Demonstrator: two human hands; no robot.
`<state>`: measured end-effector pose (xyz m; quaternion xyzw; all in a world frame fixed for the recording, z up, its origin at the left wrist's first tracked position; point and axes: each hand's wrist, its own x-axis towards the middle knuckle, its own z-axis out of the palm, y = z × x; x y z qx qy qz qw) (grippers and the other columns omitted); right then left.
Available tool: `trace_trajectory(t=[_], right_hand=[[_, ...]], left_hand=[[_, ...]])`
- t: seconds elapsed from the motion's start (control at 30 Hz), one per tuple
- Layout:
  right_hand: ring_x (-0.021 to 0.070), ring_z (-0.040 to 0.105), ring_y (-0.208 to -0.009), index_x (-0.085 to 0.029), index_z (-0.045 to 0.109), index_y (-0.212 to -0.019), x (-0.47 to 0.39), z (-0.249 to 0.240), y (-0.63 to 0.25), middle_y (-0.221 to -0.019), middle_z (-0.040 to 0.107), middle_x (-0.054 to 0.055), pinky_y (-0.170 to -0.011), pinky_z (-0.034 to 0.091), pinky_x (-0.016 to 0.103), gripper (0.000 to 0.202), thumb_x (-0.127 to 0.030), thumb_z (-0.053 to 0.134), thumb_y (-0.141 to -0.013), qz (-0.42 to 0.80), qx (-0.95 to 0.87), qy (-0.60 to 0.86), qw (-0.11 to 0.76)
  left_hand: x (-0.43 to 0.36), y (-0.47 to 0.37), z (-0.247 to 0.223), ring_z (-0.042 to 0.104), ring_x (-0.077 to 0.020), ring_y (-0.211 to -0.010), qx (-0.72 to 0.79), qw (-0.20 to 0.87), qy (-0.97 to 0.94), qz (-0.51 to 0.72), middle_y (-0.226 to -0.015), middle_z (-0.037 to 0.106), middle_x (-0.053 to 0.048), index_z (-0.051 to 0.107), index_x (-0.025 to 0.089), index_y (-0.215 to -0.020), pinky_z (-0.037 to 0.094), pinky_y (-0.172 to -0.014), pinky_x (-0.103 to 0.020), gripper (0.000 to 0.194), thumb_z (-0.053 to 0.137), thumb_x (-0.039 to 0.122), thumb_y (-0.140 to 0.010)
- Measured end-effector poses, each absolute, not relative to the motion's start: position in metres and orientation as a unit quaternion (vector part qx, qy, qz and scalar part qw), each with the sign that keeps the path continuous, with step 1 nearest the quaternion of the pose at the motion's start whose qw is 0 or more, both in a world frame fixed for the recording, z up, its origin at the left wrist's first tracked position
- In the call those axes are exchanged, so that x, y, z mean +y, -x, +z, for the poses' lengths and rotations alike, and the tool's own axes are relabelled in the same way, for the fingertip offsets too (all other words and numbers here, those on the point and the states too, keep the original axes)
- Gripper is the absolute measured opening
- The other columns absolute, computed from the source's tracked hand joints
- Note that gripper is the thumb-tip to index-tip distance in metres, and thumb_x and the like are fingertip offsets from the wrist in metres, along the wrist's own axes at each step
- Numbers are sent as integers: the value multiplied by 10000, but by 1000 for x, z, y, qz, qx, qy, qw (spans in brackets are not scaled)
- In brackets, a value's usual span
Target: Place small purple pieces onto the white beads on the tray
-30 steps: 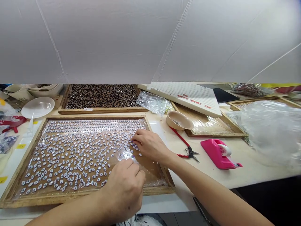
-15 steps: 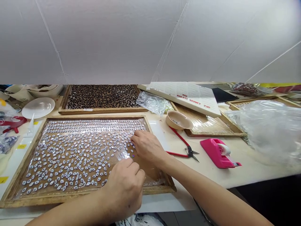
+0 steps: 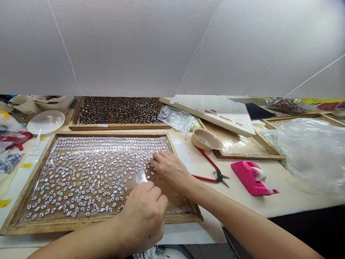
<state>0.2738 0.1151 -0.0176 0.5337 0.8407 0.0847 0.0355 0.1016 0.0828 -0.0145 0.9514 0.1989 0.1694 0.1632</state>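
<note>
A wooden-framed tray (image 3: 185,218) lies in front of me, lined with clear plastic over a brown base. Many small white eye-shaped pieces (image 3: 88,180) stick across it, in tidy rows at the far side and scattered nearer. My left hand (image 3: 145,216) is closed over the tray's near edge, right of centre; its fingertips are turned away, so what it holds is hidden. Over the tray's right part, my right hand (image 3: 171,169) has its fingers bent together at the edge of the pieces. Whatever is between those fingertips is too small or covered.
Behind stands a second tray (image 3: 118,126) of dark beads. On the right are a beige bowl (image 3: 207,139), red-handled pliers (image 3: 219,176), a pink tape dispenser (image 3: 249,178) and a clear plastic bag (image 3: 309,154). A white plate (image 3: 46,121) sits at left. A pale panel (image 3: 129,46) hangs above.
The view has shifted slightly, moving everything a little to the right. Both hands keep nearly the same place and closed shape over the tray; my right fingers have moved only slightly.
</note>
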Motion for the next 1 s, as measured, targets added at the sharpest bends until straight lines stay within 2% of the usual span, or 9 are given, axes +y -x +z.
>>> trace_trajectory(t=[0.13, 0.33, 0.43, 0.67, 0.77, 0.93, 1.0], right_hand=[[181, 450, -703, -140, 584, -737, 117, -17, -274, -767, 568, 59, -626, 270, 312, 113, -71, 527, -807, 118, 860, -495, 46], [180, 462, -700, -152, 573, -763, 128, -12, -280, -794, 563, 59, -590, 260, 307, 37, -133, 545, -778, 56, 861, -502, 56], [169, 462, -697, -153, 560, -781, 132, -10, -286, -810, 559, 57, -603, 274, 295, 30, -152, 547, -753, 25, 858, -511, 38], [129, 470, -691, -149, 563, -772, 130, 0, -295, -822, 561, 43, -607, 288, 254, 93, -122, 482, -806, -51, 823, -564, -39], [133, 465, -682, -159, 582, -768, 128, -5, -296, -805, 558, 43, -600, 277, 259, 133, -151, 465, -832, -42, 826, -561, -43], [157, 464, -692, -161, 579, -751, 128, -17, -293, -782, 554, 52, -610, 294, 275, 119, -280, 586, -755, -19, 852, -522, -22], [156, 472, -686, -160, 588, -754, 129, -18, -293, -785, 558, 54, -609, 308, 273, 112, -272, 601, -747, -23, 853, -521, -26]], left_hand=[[83, -101, -14, 431, -187, -731, 201, 168, -951, 166, -755, 513, -42, 481, 167, -722, 416, -655, -333, 71, 462, 111, -762], [83, -101, -13, 415, -180, -703, 197, 162, -950, 181, -732, 505, -38, 480, 167, -710, 397, -623, -322, 80, 464, 105, -759], [84, -102, -13, 415, -180, -699, 194, 156, -950, 190, -730, 506, -41, 476, 167, -705, 390, -615, -320, 89, 461, 94, -753], [84, -102, -12, 419, -181, -707, 191, 164, -951, 180, -733, 506, -41, 481, 164, -717, 406, -640, -323, 85, 459, 90, -753], [84, -102, -13, 422, -183, -706, 193, 165, -951, 178, -728, 506, -41, 482, 164, -712, 405, -634, -325, 86, 461, 92, -752], [83, -102, -13, 419, -181, -695, 197, 164, -949, 183, -723, 508, -41, 484, 164, -702, 396, -616, -323, 85, 466, 94, -747], [83, -102, -13, 421, -182, -700, 198, 166, -949, 181, -725, 509, -41, 487, 163, -706, 397, -618, -323, 83, 465, 94, -747]])
